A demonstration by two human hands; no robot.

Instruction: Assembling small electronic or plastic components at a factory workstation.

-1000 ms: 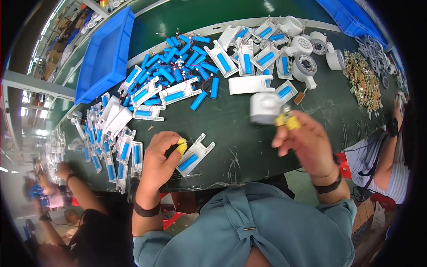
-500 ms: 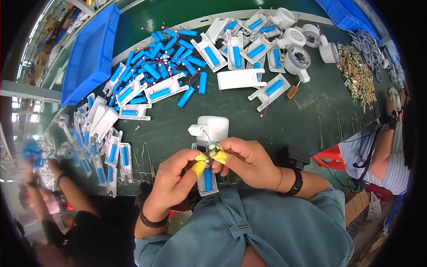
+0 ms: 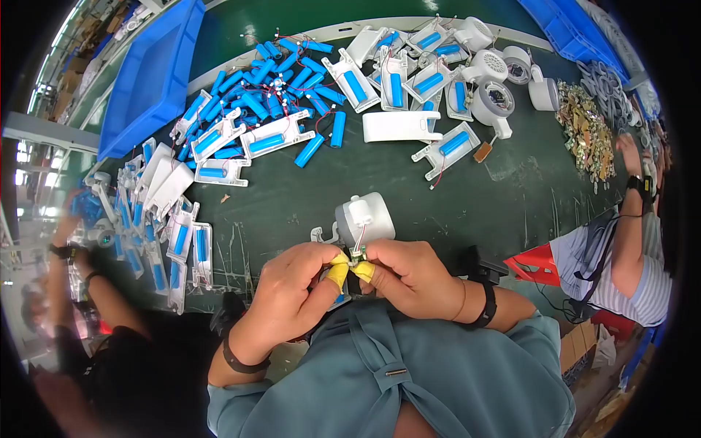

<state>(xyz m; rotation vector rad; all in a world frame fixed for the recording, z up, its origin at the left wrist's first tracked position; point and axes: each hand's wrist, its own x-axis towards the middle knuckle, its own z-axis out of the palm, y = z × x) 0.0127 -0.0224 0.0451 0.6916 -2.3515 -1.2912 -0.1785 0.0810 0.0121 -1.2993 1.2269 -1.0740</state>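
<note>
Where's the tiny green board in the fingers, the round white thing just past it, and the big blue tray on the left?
Tiny green board [image 3: 357,255]: head view, visible middle.
Round white thing [image 3: 380,214]: head view, its curved side.
Big blue tray [image 3: 151,77]: head view, its inside surface.

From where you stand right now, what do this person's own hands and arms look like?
Yellow fingertip covers show on both the left hand and the right hand. A dark left wristband and a dark right wristband circle the wrists. The teal sleeves are short, leaving the forearms uncovered.
</note>
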